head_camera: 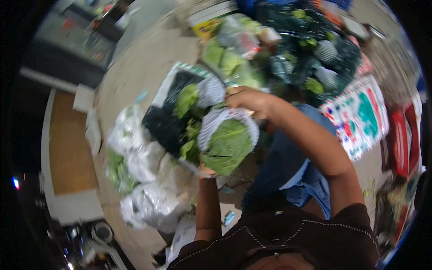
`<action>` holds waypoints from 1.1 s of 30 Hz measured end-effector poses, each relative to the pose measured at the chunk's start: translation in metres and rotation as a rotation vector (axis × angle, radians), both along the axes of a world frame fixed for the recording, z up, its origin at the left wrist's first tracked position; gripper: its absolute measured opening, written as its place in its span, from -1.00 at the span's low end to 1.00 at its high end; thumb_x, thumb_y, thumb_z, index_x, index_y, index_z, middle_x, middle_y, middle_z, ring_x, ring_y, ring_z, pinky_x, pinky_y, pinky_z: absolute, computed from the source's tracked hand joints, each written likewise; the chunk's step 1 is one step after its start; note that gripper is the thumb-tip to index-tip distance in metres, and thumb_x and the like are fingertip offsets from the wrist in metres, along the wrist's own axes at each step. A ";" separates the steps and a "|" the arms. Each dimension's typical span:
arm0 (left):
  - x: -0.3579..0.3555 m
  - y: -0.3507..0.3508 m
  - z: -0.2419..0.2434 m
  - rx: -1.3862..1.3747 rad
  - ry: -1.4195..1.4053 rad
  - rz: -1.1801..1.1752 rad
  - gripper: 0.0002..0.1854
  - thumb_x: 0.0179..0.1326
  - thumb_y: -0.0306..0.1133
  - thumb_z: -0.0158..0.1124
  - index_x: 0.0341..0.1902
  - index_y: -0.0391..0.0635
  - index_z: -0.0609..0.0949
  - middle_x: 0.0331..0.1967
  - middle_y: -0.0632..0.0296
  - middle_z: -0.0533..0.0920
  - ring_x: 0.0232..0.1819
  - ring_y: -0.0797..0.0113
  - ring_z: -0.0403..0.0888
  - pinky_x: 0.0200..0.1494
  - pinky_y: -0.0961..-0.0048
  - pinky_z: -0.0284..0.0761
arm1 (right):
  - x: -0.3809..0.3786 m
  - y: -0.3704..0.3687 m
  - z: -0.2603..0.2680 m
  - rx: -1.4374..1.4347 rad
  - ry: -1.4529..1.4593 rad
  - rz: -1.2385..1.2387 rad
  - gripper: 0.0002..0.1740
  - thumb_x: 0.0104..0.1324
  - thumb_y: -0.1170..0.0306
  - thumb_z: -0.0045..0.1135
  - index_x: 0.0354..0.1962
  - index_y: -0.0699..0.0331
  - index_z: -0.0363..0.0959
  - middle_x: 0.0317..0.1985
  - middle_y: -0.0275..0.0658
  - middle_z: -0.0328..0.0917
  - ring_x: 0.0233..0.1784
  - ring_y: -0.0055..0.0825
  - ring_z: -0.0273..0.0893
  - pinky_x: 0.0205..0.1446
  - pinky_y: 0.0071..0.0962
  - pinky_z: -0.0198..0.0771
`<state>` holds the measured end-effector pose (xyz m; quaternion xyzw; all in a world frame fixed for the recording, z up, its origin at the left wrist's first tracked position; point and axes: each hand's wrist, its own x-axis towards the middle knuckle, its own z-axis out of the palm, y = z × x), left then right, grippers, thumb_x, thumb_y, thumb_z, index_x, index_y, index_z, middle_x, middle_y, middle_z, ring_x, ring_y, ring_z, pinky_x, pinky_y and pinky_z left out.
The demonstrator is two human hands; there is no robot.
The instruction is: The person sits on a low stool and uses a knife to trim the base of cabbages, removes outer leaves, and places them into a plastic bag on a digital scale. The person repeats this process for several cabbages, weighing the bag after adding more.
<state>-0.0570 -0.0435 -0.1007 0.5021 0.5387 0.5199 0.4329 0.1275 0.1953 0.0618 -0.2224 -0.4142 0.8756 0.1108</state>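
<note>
A green leafy head, apparently a cabbage [229,145], sits partly inside a white foam net sleeve [208,126]. My left hand [206,170] supports it from the lower left, its fingers mostly hidden behind the leaves. At the net's upper edge is my right hand [244,101], its fingers curled and blurred; the net appears pinched in them. Just behind lies a box lined with dark plastic [162,125], which contains loose green leaves [187,101] and another white foam net [211,91].
Knotted clear plastic bags [145,162] of greens lie at the left. Bagged light-green vegetables [229,62] and a dark plastic liner [347,64] with netted heads are beyond my hands. A printed white sack [361,114] and a red crate [401,141] stand at the right.
</note>
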 end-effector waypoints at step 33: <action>0.021 -0.023 -0.017 0.362 -0.805 0.351 -0.40 0.42 -0.01 0.04 0.38 -0.14 0.36 0.32 0.11 0.46 0.31 0.15 0.42 0.35 0.17 0.34 | -0.068 0.014 -0.020 1.667 -0.321 0.233 -0.49 0.07 0.09 0.42 -0.24 0.32 0.45 -0.40 0.02 0.57 -0.22 0.05 0.57 -0.17 -0.09 0.42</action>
